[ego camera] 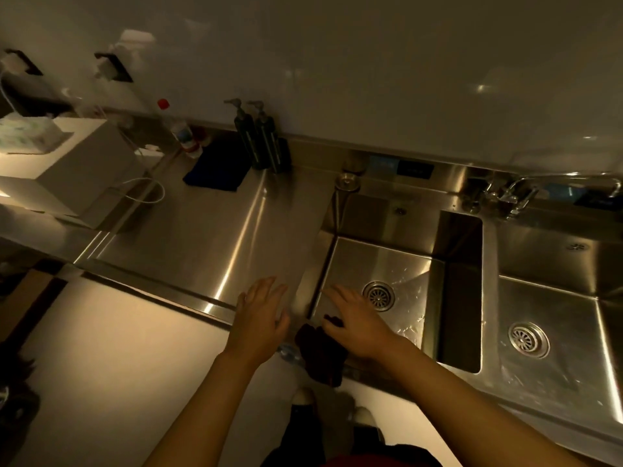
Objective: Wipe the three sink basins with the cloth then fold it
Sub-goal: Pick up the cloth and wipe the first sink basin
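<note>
Fingers straight and together, both hands lie flat. Right hand (357,323) presses the crumpled dark cloth (320,355) on the steel basin's (404,264) front edge; left hand (261,310) hovers beside.

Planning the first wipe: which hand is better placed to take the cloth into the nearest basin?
Right hand: it already rests on the dark cloth at the basin edge. Left hand hovers open over the counter.

The cloth (322,355) at the near sink edge is very dark, almost black, with a reddish tinge. The left basin (381,261) and right basin (553,308) are bare silver steel, like the counter (215,230), each with a spoked round drain. Far left, a white box (70,173) and a white cable (145,193). A dark blue cloth (215,170) lies by two black pump bottles (259,139). One clear bottle (178,129) has a red cap.
</note>
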Tool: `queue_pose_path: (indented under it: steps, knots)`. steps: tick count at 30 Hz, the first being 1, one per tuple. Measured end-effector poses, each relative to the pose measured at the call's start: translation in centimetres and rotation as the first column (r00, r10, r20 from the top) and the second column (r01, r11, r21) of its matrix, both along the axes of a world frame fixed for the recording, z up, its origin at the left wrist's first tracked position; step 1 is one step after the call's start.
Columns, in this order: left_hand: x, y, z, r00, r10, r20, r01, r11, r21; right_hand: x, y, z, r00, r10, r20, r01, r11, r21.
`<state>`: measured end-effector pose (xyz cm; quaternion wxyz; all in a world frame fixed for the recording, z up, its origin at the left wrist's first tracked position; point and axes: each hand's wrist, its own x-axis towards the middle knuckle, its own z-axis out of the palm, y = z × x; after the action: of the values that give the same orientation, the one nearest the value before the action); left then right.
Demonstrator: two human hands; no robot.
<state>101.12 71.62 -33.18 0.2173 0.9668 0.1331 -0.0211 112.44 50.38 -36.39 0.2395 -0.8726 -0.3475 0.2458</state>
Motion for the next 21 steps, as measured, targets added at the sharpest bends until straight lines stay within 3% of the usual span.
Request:
queue_pose_path:
  steps: [3,12,21]
  knots:
    - [0.5,1.0,-2.0,0.997,-0.062,-0.047,0.059,0.997,-0.046,-1.3,0.6,-2.3,0.999,-0.015,-0.033,0.014,0.999,-0.029]
    - [0.5,3.9,-7.6,0.97,-0.2,-0.136,0.179,0.972,-0.153,-6.9,2.7,-8.7,0.981,0.165,0.102,-0.13,0.951,-0.282]
    - [0.4,6.2,-10.1,0.875,-0.446,-0.191,0.431,0.895,-0.113,-7.3,4.3,-9.3,0.977,0.153,0.149,-0.087,0.922,-0.377]
